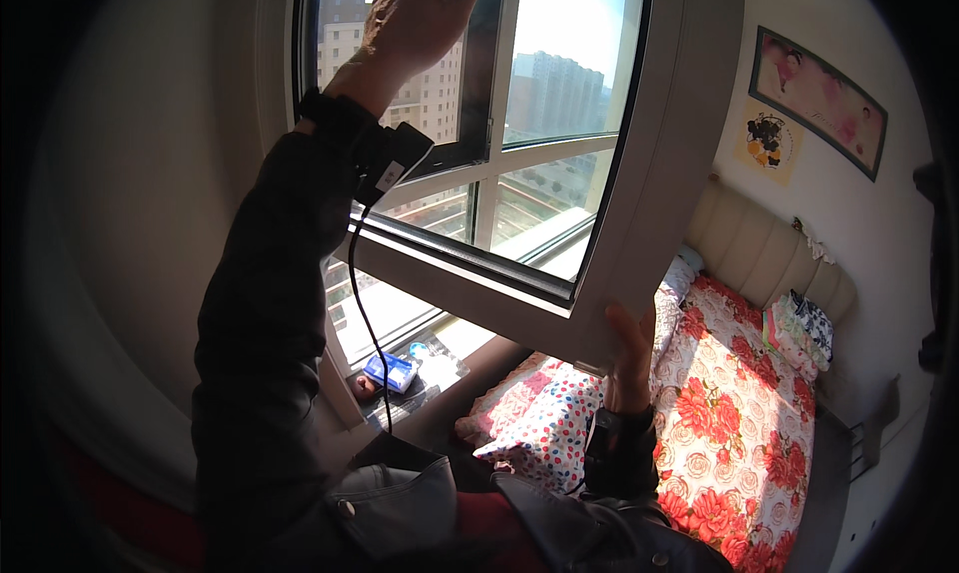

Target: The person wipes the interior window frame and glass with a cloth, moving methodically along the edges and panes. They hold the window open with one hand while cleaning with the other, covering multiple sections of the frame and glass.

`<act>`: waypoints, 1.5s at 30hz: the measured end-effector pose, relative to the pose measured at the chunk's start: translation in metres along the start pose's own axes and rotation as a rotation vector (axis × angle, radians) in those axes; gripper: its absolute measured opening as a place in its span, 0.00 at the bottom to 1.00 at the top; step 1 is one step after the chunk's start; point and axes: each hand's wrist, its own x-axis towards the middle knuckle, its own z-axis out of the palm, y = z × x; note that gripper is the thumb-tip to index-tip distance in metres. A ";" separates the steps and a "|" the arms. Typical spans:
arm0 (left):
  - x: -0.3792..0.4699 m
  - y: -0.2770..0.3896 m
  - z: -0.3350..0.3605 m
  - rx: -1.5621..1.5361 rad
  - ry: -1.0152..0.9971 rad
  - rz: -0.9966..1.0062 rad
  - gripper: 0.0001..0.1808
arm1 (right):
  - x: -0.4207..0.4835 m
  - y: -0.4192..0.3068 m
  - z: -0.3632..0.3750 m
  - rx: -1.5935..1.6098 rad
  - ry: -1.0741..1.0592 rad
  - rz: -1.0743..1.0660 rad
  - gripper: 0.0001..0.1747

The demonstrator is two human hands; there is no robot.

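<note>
An opened window sash (644, 168) with a pale frame and a glass pane stands before me, tilted in the view. My left hand (427, 18) is raised in front of the upper glass. Its fingers are cut off by the top edge, so whether it holds anything is hidden. Low on the sash, my right hand (631, 352) grips the bottom corner of the frame, its thumb on the near face. Both wrists wear black straps, and a small black device (395, 164) with a cable sits on the left one.
Behind the sash is the fixed window frame (487, 198). On the sill below lie a blue-and-white packet (391, 372) and a small brown object (365, 386). A dotted pillow (551, 423) lies beneath the sash. To the right stands a bed with a red-flowered cover (738, 423) and folded bedding (798, 333).
</note>
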 end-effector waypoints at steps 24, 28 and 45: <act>-0.205 0.117 -0.024 -0.279 -0.393 0.132 0.55 | 0.006 0.011 -0.012 -0.055 0.020 -0.084 0.34; -0.179 0.060 -0.018 -0.100 -0.226 -0.009 0.44 | 0.001 0.011 -0.007 -0.055 0.086 -0.085 0.33; 0.012 -0.146 0.013 0.601 0.083 0.141 0.13 | 0.004 0.012 -0.012 -0.055 -0.002 -0.058 0.39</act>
